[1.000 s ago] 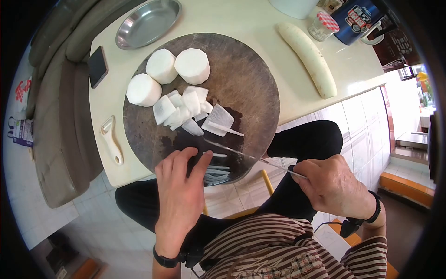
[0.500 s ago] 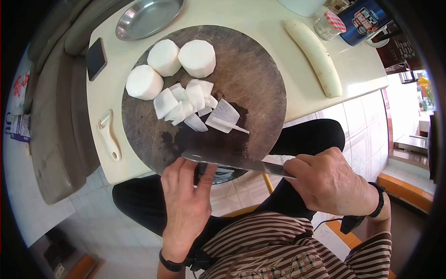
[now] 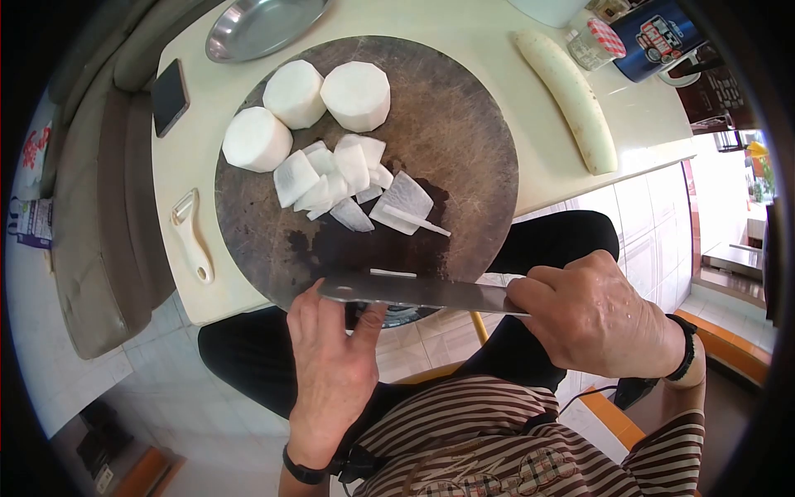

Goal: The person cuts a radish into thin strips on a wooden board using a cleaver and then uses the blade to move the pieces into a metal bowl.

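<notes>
My right hand (image 3: 592, 319) is closed around the handle of a kitchen knife (image 3: 414, 293), its blade lying across the near part of the round wooden cutting board (image 3: 451, 108). My left hand (image 3: 335, 356) has bent fingers and thumb against the blade's near side, pressing on a white radish slice (image 3: 396, 316) mostly hidden by blade and thumb. Just beyond the blade lies a thin radish strip (image 3: 393, 272). Farther up are several flat radish slices (image 3: 335, 174), with one strip (image 3: 418, 221) resting over a slice. Three thick peeled radish chunks (image 3: 356, 95) stand at the back left.
Left of the board are a white peeler (image 3: 192, 236) and a dark phone (image 3: 171, 98). A metal dish (image 3: 263, 29) sits at the back. A whole white radish (image 3: 567, 103) lies on the right, near a glass jar (image 3: 595, 45) and a blue canister (image 3: 654, 40).
A thin radish strip now shows on the board beyond the blade. The knife has shifted slightly toward me, its blade face turned more into view. My left hand stays nearly in place.
</notes>
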### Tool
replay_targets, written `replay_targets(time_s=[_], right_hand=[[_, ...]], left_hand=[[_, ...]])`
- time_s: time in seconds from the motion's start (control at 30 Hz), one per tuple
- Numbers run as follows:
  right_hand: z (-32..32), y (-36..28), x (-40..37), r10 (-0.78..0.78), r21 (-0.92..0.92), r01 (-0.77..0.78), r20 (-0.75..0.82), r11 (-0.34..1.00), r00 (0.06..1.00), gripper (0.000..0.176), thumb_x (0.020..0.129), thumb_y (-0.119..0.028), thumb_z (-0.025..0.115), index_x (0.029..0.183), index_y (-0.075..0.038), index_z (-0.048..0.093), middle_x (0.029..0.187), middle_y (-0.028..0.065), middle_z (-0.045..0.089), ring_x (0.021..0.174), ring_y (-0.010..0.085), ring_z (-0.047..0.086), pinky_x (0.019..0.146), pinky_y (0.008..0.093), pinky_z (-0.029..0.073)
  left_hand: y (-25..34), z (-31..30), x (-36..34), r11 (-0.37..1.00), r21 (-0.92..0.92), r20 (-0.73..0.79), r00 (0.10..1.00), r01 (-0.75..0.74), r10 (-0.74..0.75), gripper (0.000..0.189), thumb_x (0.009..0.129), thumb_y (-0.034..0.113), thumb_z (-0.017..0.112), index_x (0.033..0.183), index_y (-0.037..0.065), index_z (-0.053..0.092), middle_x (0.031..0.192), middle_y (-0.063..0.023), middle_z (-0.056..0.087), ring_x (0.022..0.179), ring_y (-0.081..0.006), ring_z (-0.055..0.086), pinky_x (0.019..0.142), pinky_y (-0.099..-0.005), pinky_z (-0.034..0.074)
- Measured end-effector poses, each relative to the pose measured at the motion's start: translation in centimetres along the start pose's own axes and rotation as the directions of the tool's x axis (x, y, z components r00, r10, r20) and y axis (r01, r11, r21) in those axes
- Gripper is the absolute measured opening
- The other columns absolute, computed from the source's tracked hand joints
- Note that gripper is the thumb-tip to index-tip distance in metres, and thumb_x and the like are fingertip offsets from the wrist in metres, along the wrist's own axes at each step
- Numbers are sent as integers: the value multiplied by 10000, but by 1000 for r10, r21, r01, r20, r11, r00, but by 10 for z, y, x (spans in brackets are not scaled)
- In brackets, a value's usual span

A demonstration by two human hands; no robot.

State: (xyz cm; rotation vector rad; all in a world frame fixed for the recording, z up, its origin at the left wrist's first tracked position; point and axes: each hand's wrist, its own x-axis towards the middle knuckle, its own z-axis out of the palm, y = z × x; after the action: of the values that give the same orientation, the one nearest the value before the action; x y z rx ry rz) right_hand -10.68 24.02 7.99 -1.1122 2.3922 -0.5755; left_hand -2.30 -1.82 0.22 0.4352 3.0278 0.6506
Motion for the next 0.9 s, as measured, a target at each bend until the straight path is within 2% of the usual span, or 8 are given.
replay_targets(time_s=[0.1,0.33,0.53,0.6,0.73,0.8,0.9], right_hand=[[2,-1,1,39,5,-39,20,999,999,169,679,22,671,820,55,583,703,155,626,562,278,660,474,358,491],[8,-6,2,8,-33,-7,26,999,1000,153,674,21,661,787,46,561,665,147,591,508,259,620,442,357,473],[11,-11,9,8,-67,-5,41,998,999,113,719,-13,636,790,40,566,670,143,595,528,262,629,440,348,471],[11,-10,15,-48,-75,50,18,996,999,103,733,-36,641,782,34,585,657,138,606,564,261,656,464,343,485],[18,-11,37,-107,-129,104,-17,986,994,89,733,-49,652,777,16,610,648,122,618,607,260,679,497,345,499],[20,-10,47,-196,-106,189,-59,976,979,177,663,1,655,791,17,533,670,143,597,554,319,631,471,409,466],[20,-9,46,-181,-108,174,-55,979,982,163,673,3,644,804,5,547,677,142,607,559,329,629,488,424,467]], left_hand=[[0,-1,1,1000,4,0,1000,-1,1,276,869,30,666,1143,15,699,1270,-197,505,1168,-423,486,952,-526,395],[0,-1,2,1000,-29,-29,1000,-11,10,253,898,45,652,1146,6,680,1276,-197,498,1146,-424,487,936,-530,394],[-4,1,0,999,-14,-24,998,-52,51,317,921,56,654,1233,9,617,1263,-184,513,1125,-412,490,952,-521,381],[1,0,5,994,-89,-55,996,63,-68,298,854,-76,654,1144,-8,652,1240,-200,544,1113,-416,520,945,-496,416],[-3,5,2,994,-80,-92,992,75,-83,321,849,-92,645,1155,2,665,1242,-197,546,1105,-412,527,949,-483,423],[-4,6,-1,997,-34,-62,996,63,-65,306,919,77,679,1209,17,604,1188,-185,541,1086,-388,497,954,-471,373],[-1,4,-1,993,-63,-32,995,95,-98,323,897,41,678,1216,19,632,1158,-173,541,1074,-369,507,943,-455,391]])
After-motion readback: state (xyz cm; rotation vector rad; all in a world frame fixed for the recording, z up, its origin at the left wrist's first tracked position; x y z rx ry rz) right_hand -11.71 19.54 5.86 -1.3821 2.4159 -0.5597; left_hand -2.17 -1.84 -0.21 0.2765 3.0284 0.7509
